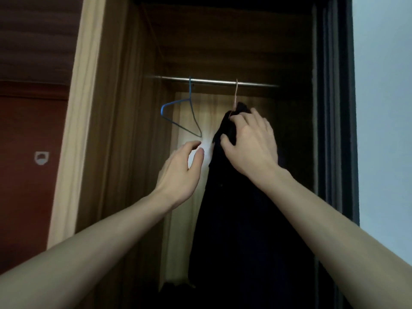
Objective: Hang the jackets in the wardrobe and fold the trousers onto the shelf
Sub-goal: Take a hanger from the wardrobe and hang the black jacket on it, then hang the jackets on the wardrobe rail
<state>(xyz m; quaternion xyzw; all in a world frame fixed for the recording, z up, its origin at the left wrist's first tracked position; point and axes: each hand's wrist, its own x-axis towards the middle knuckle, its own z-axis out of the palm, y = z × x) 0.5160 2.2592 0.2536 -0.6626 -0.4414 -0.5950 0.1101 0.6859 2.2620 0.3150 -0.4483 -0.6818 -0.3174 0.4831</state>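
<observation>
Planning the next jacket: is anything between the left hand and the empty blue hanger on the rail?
Nothing visible. The left hand is open, just below and beside the blue hanger, with only open air between them. The dark jacket hangs to the right on its own hanger, gripped by the right hand, clear of that path.

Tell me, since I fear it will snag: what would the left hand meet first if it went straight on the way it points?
Probably the blue wire hanger: the left hand points up-right toward its lower tip. Depth is unclear, though.

A red wall (26, 197) bears a white sticker (41, 157).
</observation>
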